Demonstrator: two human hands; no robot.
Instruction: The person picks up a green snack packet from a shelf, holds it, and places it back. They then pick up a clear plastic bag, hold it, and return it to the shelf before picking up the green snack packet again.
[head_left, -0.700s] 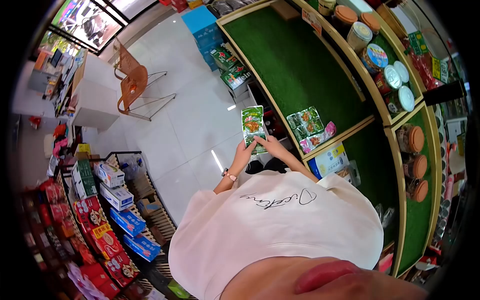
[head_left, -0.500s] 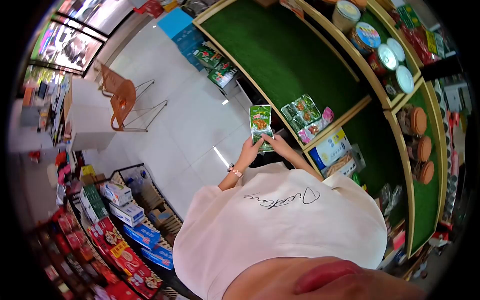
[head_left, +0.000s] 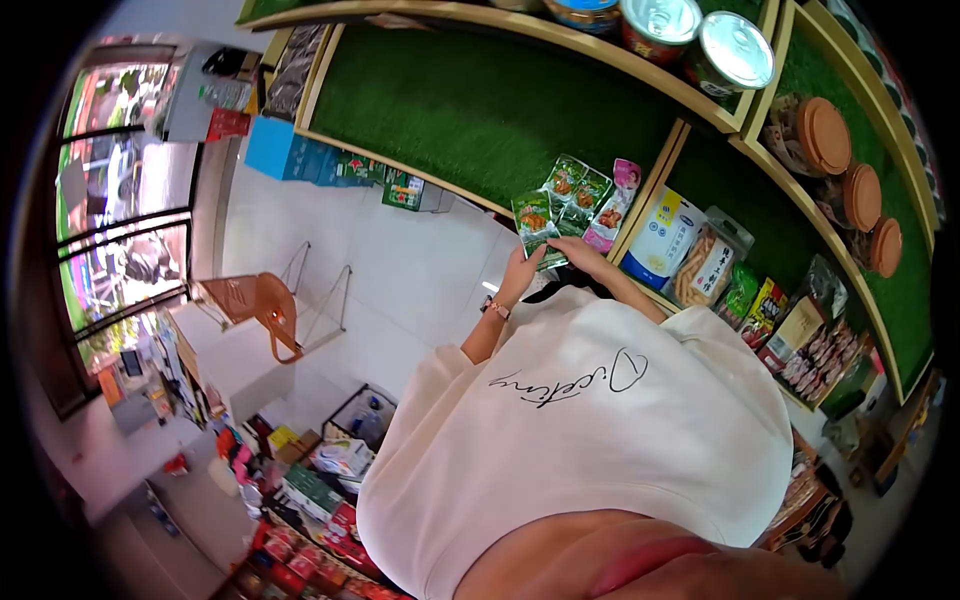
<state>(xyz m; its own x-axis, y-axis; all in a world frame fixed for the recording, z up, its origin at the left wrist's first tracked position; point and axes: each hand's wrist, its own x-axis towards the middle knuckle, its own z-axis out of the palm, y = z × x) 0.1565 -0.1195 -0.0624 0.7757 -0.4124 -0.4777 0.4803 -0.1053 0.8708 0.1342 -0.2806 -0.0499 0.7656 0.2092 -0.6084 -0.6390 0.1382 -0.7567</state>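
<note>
Both my hands hold green snack packets point(head_left: 533, 215) at the front edge of the green-lined shelf point(head_left: 430, 110). My left hand point(head_left: 522, 272) grips their lower left side, a band and a watch on its wrist. My right hand point(head_left: 577, 253) closes on the lower right side. Just beyond them, more green packets point(head_left: 578, 188) lie on the shelf, with a pink packet point(head_left: 615, 204) to their right. The held packets partly overlap those behind in view.
Right of a wooden divider point(head_left: 655, 190) are a blue-white bag point(head_left: 663, 235) and a bag of sticks point(head_left: 703, 266). Lidded jars point(head_left: 825, 135) and cans point(head_left: 737, 50) stand on upper shelves. A brown chair point(head_left: 262, 305) is at the left, boxed goods point(head_left: 310, 490) below.
My hands and the held packets have come closer to the packets on the shelf. The whole view has turned and shifted, showing more goods right of the divider.
</note>
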